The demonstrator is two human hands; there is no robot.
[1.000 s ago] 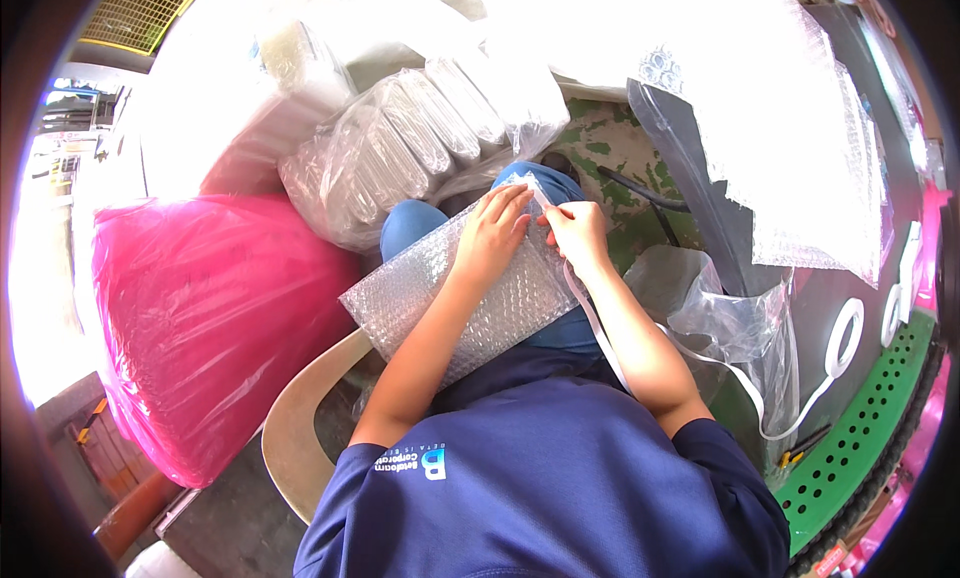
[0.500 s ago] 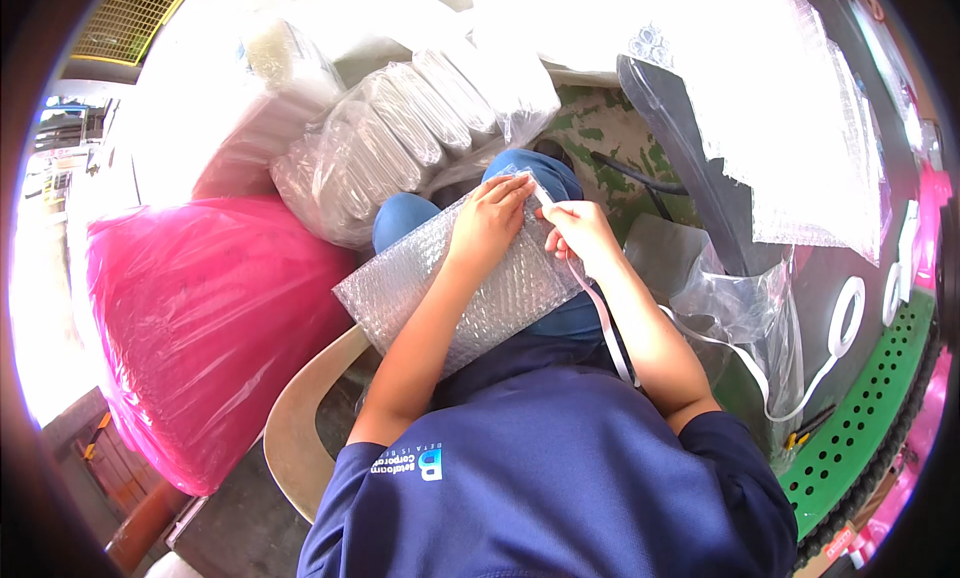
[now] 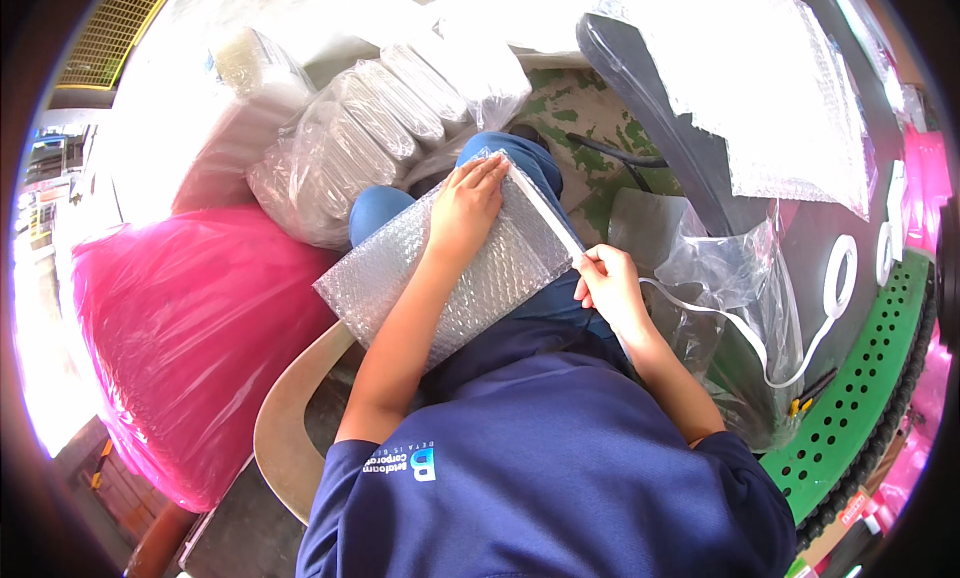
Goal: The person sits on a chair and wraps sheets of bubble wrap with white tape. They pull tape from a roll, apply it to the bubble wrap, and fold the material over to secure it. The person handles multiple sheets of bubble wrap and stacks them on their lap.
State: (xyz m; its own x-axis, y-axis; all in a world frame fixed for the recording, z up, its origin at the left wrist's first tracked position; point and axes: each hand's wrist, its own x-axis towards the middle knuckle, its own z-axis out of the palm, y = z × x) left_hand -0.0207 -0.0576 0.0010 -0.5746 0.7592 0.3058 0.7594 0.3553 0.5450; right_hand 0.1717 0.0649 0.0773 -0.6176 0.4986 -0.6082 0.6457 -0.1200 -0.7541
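Note:
A clear bubble-wrap bag (image 3: 540,240) lies flat across my lap. My left hand (image 3: 466,210) rests on it, fingers stretched out flat near the far corner and touching the end of a white tape strip (image 3: 543,210). That strip runs straight along the bag's right edge. At the near right corner, my right hand (image 3: 610,286) is closed in a pinch on the tape. From beside that hand, a loose length of white tape trails off toward a white tape roll (image 3: 841,278) on the right.
To my left is a large pink plastic-wrapped bundle (image 3: 195,348), with stacked clear-bagged packs (image 3: 365,128) beyond it. A dark slanted support (image 3: 655,118) and bubble-wrap sheets (image 3: 790,138) stand at the right. A clear plastic bag (image 3: 735,278) hangs near a perforated green strip (image 3: 850,388).
My right hand has moved toward me along the bag's right edge, and the tape now lies straight there. My left hand stays at the far corner. The whole view has shifted slightly.

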